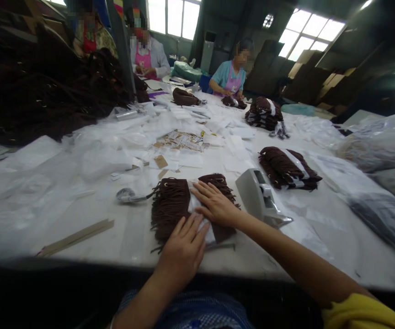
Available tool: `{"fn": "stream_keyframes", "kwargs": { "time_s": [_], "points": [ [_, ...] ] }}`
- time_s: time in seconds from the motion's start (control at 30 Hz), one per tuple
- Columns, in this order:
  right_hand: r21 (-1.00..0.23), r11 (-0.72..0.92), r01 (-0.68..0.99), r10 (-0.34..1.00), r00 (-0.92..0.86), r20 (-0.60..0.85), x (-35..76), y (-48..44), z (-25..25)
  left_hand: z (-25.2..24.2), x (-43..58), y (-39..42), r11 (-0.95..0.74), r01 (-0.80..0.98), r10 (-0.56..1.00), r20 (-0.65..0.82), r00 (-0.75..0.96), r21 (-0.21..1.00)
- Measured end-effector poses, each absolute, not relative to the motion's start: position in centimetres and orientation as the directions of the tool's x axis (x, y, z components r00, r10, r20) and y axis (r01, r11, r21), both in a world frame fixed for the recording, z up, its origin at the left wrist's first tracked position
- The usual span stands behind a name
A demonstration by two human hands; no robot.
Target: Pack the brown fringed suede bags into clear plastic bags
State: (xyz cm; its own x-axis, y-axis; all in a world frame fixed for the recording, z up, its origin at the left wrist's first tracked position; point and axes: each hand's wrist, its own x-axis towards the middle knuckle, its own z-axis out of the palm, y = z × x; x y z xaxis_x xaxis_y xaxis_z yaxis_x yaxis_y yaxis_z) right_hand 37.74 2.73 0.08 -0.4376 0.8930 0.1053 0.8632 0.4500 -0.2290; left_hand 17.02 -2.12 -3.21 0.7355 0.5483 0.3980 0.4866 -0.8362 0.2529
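Observation:
A dark brown fringed piece lies flat on the white table right in front of me, with a white paper strip across its middle. My left hand rests palm down on its near end, fingers stretched out. My right hand lies flat across the white strip and the piece's right half, fingers spread toward the left. Neither hand grips anything.
A grey tape dispenser stands just right of my hands. Bundles of brown fringed pieces lie to the right and farther back. A big dark heap fills the left. Paper tags, plastic bags, wooden sticks. Three people work across the table.

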Motion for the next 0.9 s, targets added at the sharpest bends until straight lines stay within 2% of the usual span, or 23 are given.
{"fn": "stream_keyframes", "kwargs": {
  "time_s": [0.1, 0.2, 0.3, 0.4, 0.47, 0.57, 0.63, 0.73, 0.9],
  "points": [
    [-0.203, 0.431, 0.879, 0.902, -0.424, 0.08, 37.8, 2.5, -0.4, -3.0, 14.8, -1.9, -0.847, 0.481, 0.53, 0.428, 0.732, 0.226],
    [-0.223, 0.43, 0.875, 0.903, -0.419, 0.099, 37.6, 2.5, 0.4, -2.1, 10.7, -1.3, -0.841, 0.485, 0.541, 0.396, 0.742, 0.238],
    [-0.204, 0.412, 0.888, 0.91, -0.388, 0.147, 36.8, 1.3, 0.8, -0.1, 6.9, -0.3, -0.794, 0.531, 0.605, 0.306, 0.735, 0.294],
    [-0.179, 0.397, 0.9, 0.914, -0.37, 0.167, 36.1, 0.0, -0.1, 2.0, 6.5, 1.0, -0.74, 0.6, 0.672, 0.302, 0.676, 0.304],
    [-0.182, 0.387, 0.904, 0.917, -0.356, 0.182, 35.8, -0.4, -0.8, 2.8, 8.3, 2.1, -0.794, 0.533, 0.605, 0.3, 0.737, 0.293],
    [-0.188, 0.388, 0.902, 0.915, -0.352, 0.198, 35.9, -0.3, -1.3, 2.9, 11.5, 3.7, -0.918, 0.319, 0.365, 0.185, 0.913, 0.235],
    [-0.192, 0.395, 0.898, 0.911, -0.356, 0.208, 36.1, -0.2, -1.4, 2.6, 12.2, 4.8, -0.951, 0.265, 0.281, 0.088, 0.956, 0.162],
    [-0.202, 0.398, 0.895, 0.908, -0.353, 0.225, 36.2, -0.2, -1.3, 2.6, 10.0, 6.4, -0.953, 0.294, 0.289, -0.073, 0.955, 0.07],
    [-0.215, 0.399, 0.892, 0.907, -0.349, 0.234, 36.2, -0.3, -1.3, 4.4, 4.2, 8.3, -0.898, 0.438, 0.413, -0.265, 0.871, 0.04]
  ]
}}
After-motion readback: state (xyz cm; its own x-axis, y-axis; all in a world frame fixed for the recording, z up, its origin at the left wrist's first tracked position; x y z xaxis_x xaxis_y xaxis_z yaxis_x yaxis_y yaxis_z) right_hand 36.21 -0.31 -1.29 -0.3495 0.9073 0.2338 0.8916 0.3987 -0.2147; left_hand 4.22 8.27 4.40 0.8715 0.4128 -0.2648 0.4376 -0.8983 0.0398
